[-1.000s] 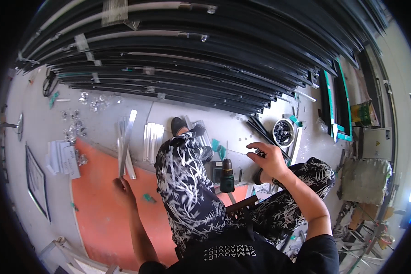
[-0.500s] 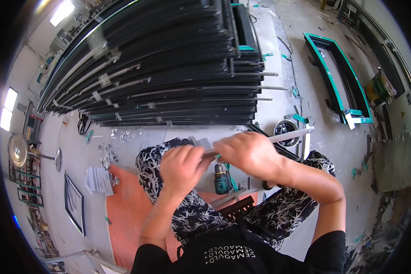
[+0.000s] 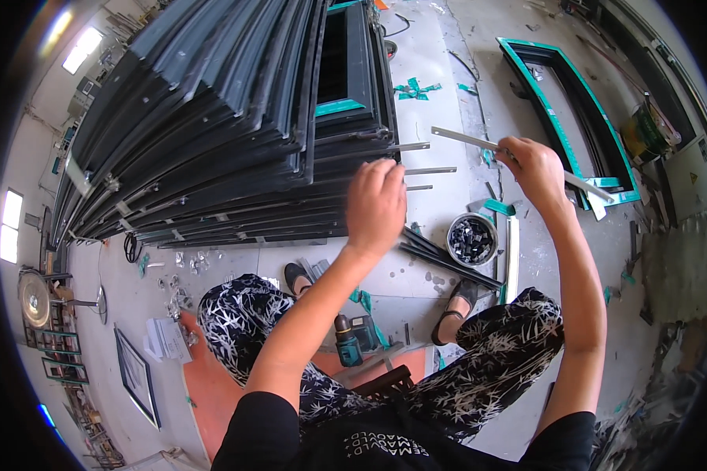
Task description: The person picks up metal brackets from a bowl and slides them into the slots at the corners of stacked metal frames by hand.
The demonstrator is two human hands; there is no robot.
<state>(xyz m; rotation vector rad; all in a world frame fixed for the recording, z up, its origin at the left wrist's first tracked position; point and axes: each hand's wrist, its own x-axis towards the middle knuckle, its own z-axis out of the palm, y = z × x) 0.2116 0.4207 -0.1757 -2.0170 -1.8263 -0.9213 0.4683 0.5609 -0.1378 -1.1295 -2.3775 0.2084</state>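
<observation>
My right hand (image 3: pixel 532 169) is closed round a thin flat metal strip (image 3: pixel 457 136) with a hole near its end. The strip is held out to the right, above the floor, sloping down to the right. My left hand (image 3: pixel 375 206) is raised at the near right side of a large stack of dark frames (image 3: pixel 212 118). Its fingers are curled together, and what they hold, if anything, is hidden. Several similar metal strips (image 3: pixel 436 170) stick out of the stack just right of that hand.
Between my feet and the stack stand a round tub (image 3: pixel 496 235) of small black pieces and some dark bars (image 3: pixel 440 255). A cordless drill (image 3: pixel 347 341) is between my knees. A green-taped frame (image 3: pixel 552 125) lies at the right. An orange board (image 3: pixel 204 392) covers floor at the left.
My hands have moved apart and forward from over my lap. The strip has gone with the right hand, up and to the right. My left hand has come to the stack's edge.
</observation>
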